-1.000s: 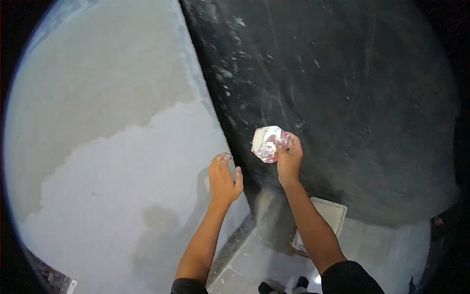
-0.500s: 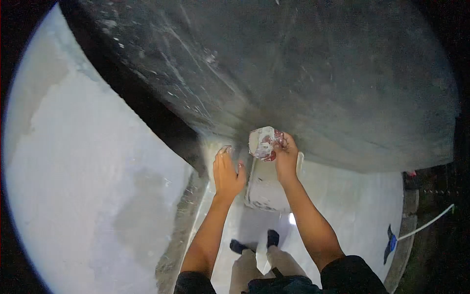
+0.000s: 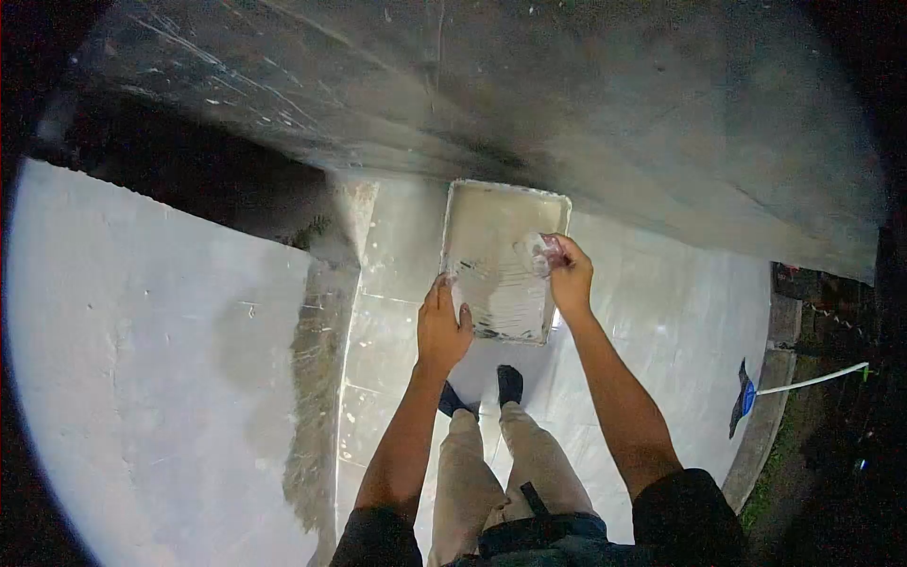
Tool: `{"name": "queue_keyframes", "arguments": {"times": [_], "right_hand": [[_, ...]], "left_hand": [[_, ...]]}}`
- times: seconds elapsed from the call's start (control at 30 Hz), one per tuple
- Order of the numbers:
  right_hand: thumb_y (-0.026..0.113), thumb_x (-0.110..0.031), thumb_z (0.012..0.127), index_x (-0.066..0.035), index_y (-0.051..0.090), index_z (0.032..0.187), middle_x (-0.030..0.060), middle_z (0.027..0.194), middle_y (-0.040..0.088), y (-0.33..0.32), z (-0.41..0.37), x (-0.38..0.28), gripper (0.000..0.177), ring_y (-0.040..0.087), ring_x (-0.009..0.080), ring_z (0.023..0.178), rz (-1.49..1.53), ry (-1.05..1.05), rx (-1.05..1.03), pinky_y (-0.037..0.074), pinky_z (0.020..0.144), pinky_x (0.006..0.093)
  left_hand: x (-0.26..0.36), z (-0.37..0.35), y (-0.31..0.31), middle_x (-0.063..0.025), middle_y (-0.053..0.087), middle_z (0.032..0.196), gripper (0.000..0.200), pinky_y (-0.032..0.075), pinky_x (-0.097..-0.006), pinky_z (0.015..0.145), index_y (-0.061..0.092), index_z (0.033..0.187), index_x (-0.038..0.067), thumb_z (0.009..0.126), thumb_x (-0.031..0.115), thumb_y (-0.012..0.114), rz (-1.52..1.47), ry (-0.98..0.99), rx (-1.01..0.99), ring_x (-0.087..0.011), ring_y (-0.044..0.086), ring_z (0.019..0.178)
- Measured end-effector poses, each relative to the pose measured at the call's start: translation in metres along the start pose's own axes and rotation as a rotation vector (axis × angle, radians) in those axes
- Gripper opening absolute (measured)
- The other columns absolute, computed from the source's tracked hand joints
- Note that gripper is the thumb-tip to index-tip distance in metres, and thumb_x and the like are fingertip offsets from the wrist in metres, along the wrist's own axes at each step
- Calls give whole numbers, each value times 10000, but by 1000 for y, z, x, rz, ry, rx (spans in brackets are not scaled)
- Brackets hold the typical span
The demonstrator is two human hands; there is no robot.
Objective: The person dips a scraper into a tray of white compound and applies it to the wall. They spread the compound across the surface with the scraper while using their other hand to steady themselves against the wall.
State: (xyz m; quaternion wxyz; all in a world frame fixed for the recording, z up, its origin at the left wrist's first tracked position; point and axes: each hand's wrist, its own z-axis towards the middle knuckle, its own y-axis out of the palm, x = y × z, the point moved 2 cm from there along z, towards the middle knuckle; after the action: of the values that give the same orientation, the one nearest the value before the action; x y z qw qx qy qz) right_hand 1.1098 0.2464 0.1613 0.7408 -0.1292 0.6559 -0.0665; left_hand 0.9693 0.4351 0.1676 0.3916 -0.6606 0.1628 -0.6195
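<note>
A rectangular tray with pale liquid and a ribbed slope lies in front of my feet. My right hand is closed on a pale, paint-smeared block over the tray's right side. Near the tray's left edge is my left hand, its thumb apart from the fingers and nothing visible in it. Whether its fingertips touch the rim I cannot tell.
A large dark grey scuffed surface spans the top. Pale flooring lies left, beside a rough brownish strip. At the right is a blue and black object with a white pole.
The view has shifted so that more of the tray shows. My right hand has brought the block from in front of the dark surface to over the tray. My left hand is now beside the tray's edge.
</note>
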Motion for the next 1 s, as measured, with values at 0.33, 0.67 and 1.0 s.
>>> {"name": "queue_keyframes", "arguments": {"times": [0.33,0.67,1.0], "right_hand": [[534,114,831,-1,621,1132,175,1038,685,26,27,36,334,663,272,959,-239,-167,-260,511,836,326],[587,65,831,-25,617,1156,209,1056,667,66,54,64,339,661,351,947,-330,-316,-504,511,823,359],[571,77,808,-43,634,1144,208,1056,666,76,64,86,362,654,361,946,-303,-329,-526,522,828,411]], "left_hand": [[-34,-43,73,-314,376,1345,637,344,-495,1039,317,1351,-80,801,71,602,-78,-223,50,-467,398,1240],[-88,-79,160,-179,380,1383,840,289,-468,1035,104,1469,67,857,284,636,-973,-1079,372,-349,421,1237],[-79,-78,163,-150,365,1430,935,261,-463,1067,38,1503,86,830,335,637,-1157,-1262,270,-341,371,1312]]}}
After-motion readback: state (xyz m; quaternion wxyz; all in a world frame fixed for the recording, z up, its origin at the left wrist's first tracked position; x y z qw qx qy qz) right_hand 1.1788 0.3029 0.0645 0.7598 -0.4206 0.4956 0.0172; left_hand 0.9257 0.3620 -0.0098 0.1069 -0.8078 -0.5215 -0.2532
